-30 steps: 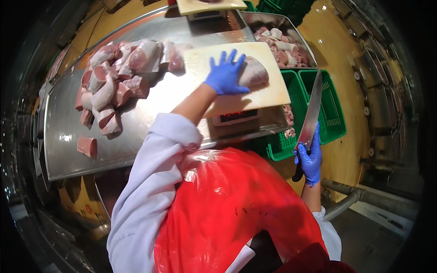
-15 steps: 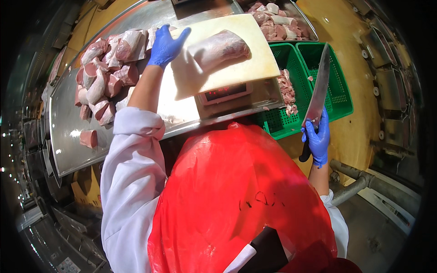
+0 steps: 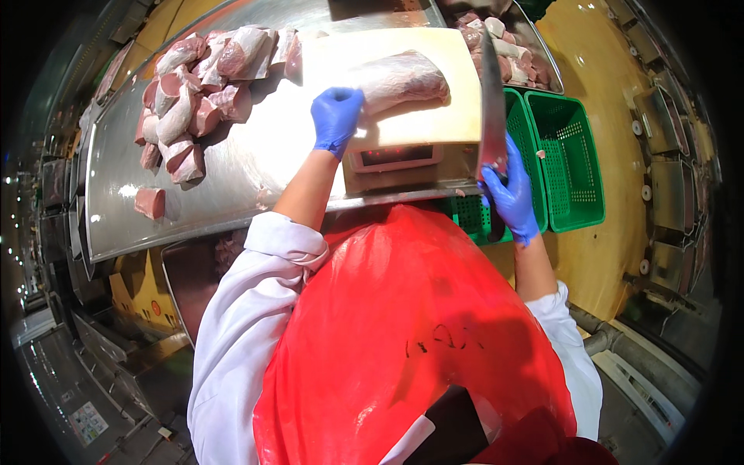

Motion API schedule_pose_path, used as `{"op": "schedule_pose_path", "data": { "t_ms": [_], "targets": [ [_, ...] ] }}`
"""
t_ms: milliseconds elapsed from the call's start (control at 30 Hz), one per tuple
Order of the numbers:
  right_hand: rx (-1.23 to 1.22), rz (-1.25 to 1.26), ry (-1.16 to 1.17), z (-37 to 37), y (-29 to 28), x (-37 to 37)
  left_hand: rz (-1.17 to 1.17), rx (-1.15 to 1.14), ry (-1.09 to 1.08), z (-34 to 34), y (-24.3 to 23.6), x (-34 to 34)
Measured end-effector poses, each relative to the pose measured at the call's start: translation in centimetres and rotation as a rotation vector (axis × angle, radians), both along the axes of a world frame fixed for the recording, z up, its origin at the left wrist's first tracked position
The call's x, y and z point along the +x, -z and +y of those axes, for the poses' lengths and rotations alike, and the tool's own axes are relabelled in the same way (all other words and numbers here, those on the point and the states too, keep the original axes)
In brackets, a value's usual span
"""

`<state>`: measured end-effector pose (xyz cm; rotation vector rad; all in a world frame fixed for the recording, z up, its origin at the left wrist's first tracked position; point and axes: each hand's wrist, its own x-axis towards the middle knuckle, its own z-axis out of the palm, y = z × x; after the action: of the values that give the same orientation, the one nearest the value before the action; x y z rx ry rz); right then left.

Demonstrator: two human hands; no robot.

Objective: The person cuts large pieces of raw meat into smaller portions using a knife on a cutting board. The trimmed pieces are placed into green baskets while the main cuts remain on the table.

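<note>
On the white cutting board point(image 3: 426, 132) lies a long piece of raw pale-pink meat point(image 3: 407, 81). My left hand point(image 3: 336, 122), in a blue glove, is closed with curled fingers beside the meat's left end; what they hold, if anything, is hidden. My right hand point(image 3: 514, 194), gloved in blue too, grips a long knife point(image 3: 491, 108) by its dark handle. The blade points away from me, just along the board's right edge, apart from the meat.
Several cut meat pieces point(image 3: 186, 105) are heaped at the left of the metal table point(image 3: 232, 170); one piece point(image 3: 149, 203) lies separately. A scale display point(image 3: 397, 156) shows under the board. Green baskets point(image 3: 571, 163) and a tray of meat chunks point(image 3: 518, 58) stand at right.
My left hand has moved from the board's far left edge, fingers spread, to the meat's near left end and closed. My right hand has brought the knife leftward to the board.
</note>
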<state>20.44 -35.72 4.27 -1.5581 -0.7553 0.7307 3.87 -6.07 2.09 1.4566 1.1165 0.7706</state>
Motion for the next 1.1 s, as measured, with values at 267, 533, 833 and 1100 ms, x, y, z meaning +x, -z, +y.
{"op": "schedule_pose_path", "data": {
  "t_ms": [267, 533, 833, 1100],
  "targets": [
    [-0.02, -0.336, -0.222, 11.5, 0.0, 0.5, 0.034, 0.162, -0.022, 0.1, 4.2, 0.6],
    [-0.02, -0.878, -0.429, 18.3, 0.5, -0.9, -0.046, 0.308, -0.093, -1.5, 4.1, 0.1],
    [-0.336, -1.091, -0.658, 11.0, -2.4, 2.9, 0.003, 0.312, -0.121, -2.3, 4.2, -0.2],
    [-0.279, -1.231, -0.655, 19.5, -2.9, -1.8, -0.046, 0.41, -0.08, -2.9, 3.9, -0.6]
  ]
}}
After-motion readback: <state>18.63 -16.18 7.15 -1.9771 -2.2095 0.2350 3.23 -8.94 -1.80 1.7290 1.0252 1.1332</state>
